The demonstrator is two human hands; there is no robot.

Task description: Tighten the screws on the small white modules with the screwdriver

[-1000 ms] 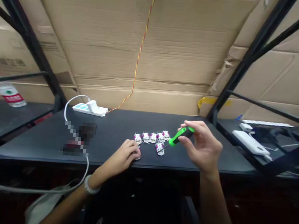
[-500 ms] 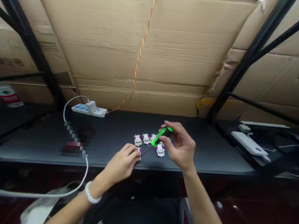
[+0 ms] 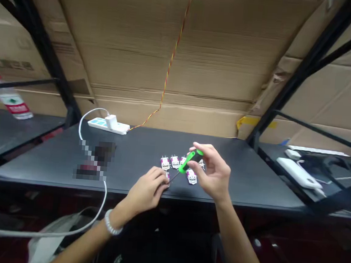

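Observation:
My right hand point(image 3: 213, 173) grips a green-and-black screwdriver point(image 3: 190, 160), its thin shaft slanting down left to a small white-and-purple part point(image 3: 167, 178). My left hand point(image 3: 148, 190) pinches that part against the black table point(image 3: 137, 153) near the front edge. Behind them stands a row of several more white-and-purple parts point(image 3: 173, 162), and one more such part point(image 3: 191, 176) lies under my right hand. A white bead bracelet point(image 3: 109, 227) circles my left wrist.
A white power strip point(image 3: 109, 125) with a plugged charger lies at the back left, its white cable point(image 3: 103, 198) looping over the front edge. A bottle point(image 3: 10, 100) stands far left. A white power bank point(image 3: 296, 173) lies on the right shelf. Cardboard walls the back.
My right hand carried the screwdriver left, from beside the row to the part under my left hand, and tipped its shaft down onto it. The view also shifted slightly.

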